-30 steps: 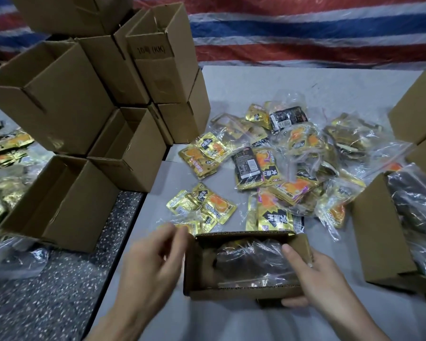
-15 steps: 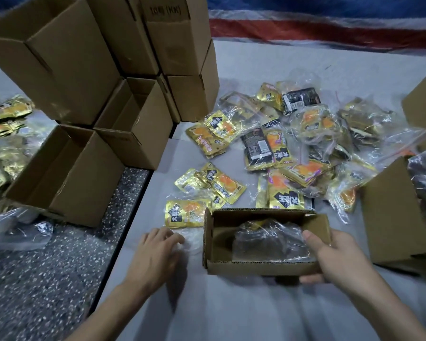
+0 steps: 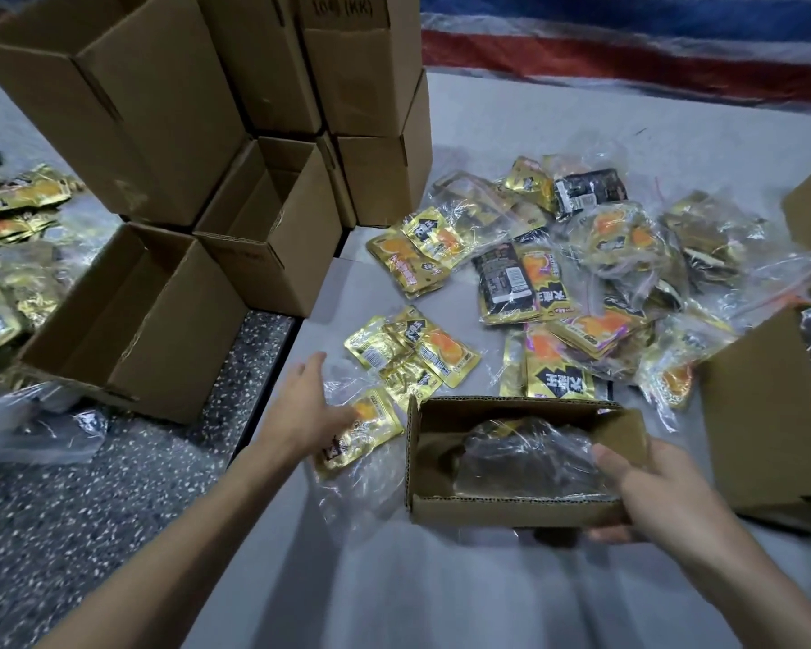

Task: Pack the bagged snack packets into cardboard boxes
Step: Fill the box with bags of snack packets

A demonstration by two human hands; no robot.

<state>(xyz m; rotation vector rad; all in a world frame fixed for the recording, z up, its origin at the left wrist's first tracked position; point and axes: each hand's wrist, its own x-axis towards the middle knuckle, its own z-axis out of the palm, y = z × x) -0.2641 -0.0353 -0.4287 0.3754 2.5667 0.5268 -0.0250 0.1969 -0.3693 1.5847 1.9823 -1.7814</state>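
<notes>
Head view: our right hand (image 3: pixel 651 489) clamps the right end of the small box (image 3: pixel 511 505), thumb inside the rim; one clear bag (image 3: pixel 525 454) lies in it. Our left hand (image 3: pixel 307 414) rests flat, fingers spread, on a bagged packet (image 3: pixel 371 430) on the bench (image 3: pixel 441 601) just left of the box. Risks — the slick film may slip from an ungripped palm; its loose tail may snag the box rim; the one-ended hold lets the box swivel.
</notes>
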